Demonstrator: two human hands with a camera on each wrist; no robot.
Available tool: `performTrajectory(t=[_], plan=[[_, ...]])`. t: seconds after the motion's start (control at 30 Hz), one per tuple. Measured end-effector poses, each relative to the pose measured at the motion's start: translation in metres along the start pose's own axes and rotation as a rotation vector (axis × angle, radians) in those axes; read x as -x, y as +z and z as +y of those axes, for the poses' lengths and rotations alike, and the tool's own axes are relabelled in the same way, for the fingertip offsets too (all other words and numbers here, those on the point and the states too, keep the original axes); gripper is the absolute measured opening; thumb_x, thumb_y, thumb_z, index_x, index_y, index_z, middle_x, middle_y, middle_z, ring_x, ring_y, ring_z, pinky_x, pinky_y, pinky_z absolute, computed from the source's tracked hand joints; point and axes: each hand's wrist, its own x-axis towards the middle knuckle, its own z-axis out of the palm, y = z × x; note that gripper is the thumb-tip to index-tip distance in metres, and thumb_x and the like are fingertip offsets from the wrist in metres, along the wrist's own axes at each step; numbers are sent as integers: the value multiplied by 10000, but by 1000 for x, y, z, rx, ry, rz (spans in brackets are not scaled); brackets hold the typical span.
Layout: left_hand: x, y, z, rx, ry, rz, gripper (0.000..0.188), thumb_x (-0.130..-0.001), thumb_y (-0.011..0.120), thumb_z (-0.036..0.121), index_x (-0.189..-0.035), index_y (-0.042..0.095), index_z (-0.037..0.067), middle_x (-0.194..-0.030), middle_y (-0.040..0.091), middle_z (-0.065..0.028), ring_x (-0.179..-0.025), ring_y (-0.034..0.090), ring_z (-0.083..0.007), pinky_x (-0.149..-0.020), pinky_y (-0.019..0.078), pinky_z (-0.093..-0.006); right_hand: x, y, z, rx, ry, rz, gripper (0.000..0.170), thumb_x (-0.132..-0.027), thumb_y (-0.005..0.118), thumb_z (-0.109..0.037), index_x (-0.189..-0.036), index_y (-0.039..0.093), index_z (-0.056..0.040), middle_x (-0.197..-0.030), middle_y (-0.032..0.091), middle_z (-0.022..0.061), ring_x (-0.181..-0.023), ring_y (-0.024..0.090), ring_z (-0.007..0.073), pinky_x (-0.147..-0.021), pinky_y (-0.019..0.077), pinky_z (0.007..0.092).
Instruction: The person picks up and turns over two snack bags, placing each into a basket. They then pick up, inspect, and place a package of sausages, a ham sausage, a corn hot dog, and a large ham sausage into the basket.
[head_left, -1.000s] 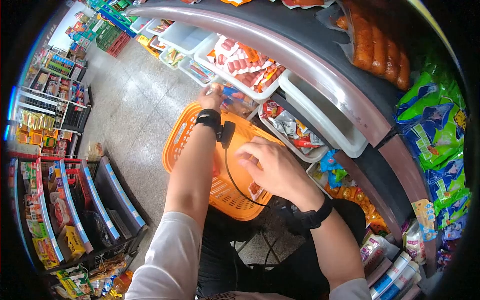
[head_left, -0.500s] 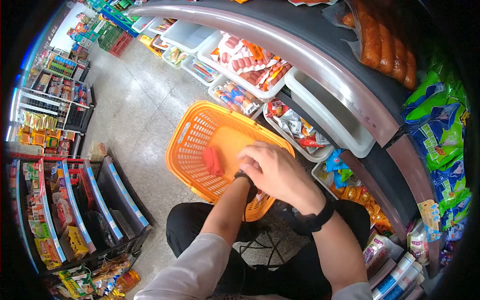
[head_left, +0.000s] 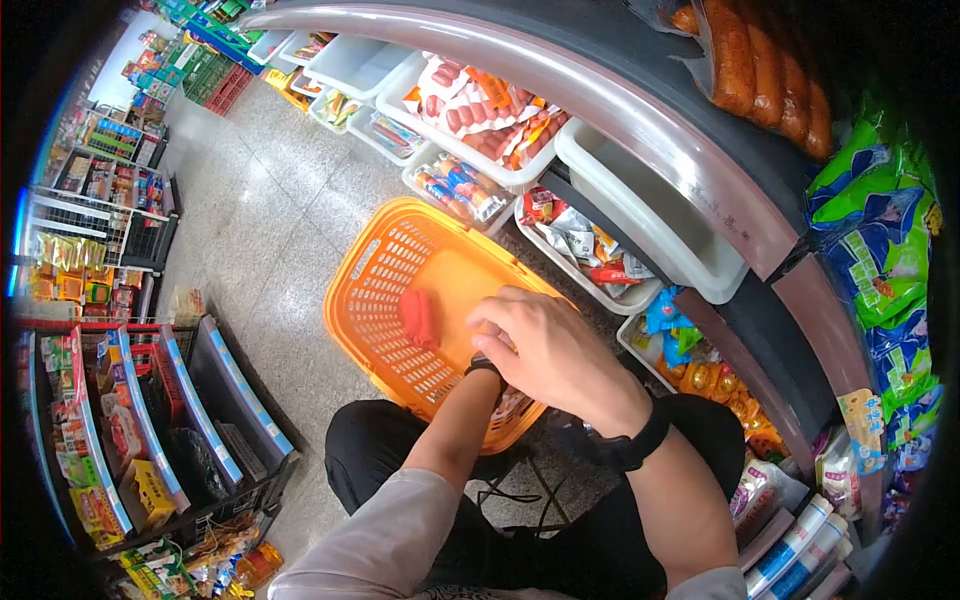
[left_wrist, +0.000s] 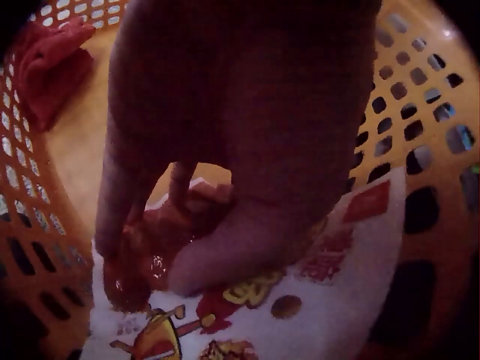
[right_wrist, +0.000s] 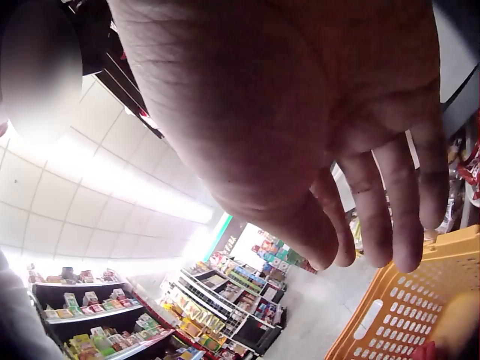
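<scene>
An orange plastic basket (head_left: 345, 335) stands in front of my knees, a crumpled red cloth (head_left: 418, 318) lying in it. My left hand (left_wrist: 247, 127) reaches down into the basket's near end. Its thumb and fingers pinch a white printed packet (left_wrist: 337, 300) with glossy reddish-brown pieces showing. In the head view that hand is mostly hidden behind my right hand (head_left: 550, 350). The right hand hovers over the basket, fingers loosely bent, holding nothing; the right wrist view shows its bare palm and the basket rim below.
On the right, white bins hold sausage packs (head_left: 480, 110), bottle-like packs (head_left: 465, 190) and mixed snack packets (head_left: 590, 250). A long shelf edge (head_left: 600, 90) curves above them. Grey floor (head_left: 250, 230) runs along the left, with a rack of goods (head_left: 150, 430) beyond it.
My left hand has drawn back from the bottle-like packs beyond the basket's far end and gone down into its near end, uncovering the red cloth. The right hand has hardly moved.
</scene>
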Motion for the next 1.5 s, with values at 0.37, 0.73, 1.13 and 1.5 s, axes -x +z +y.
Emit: performTrajectory(t=[0.37, 0.73, 1.13, 1.5], plan=[[41, -95, -25, 20, 357, 13, 71, -858, 557, 56, -914, 568, 13, -838, 521, -68, -803, 505, -199, -710, 415, -330, -4, -6, 20, 60, 45, 3, 160, -826, 651, -106, -954, 623, -16, -867, 644, 128, -809, 647, 250, -752, 516, 347], [173, -337, -1, 1128, 615, -212, 214, -814, 684, 189, -915, 532, 77, -982, 523, -58, -911, 504, -189, -787, 436, -295, -4, -23, 12, -568, 186, -130, 590, -840, 711, -188, -1330, 421, -34, -1199, 576, 93, -1089, 572, 178, -921, 457, 301], [158, -333, 4, 1959, 331, -66, 484, -948, 549, 283, -1344, 441, 26, -1279, 556, -134, -1120, 578, -230, -956, 468, -388, -20, -25, 9, -1059, 245, 324, 351, -877, 639, -45, -1204, 512, -31, -1124, 620, 70, -1004, 604, 124, -870, 498, 279], [149, -328, 5, 1971, 341, -93, 551, -936, 593, 295, -1357, 380, 10, -1258, 535, -143, -1133, 554, -226, -938, 462, -359, -14, -16, -15, -19, -235, 603, 223, -765, 691, -21, -961, 605, -83, -1004, 639, 63, -986, 623, 263, -844, 461, 355]])
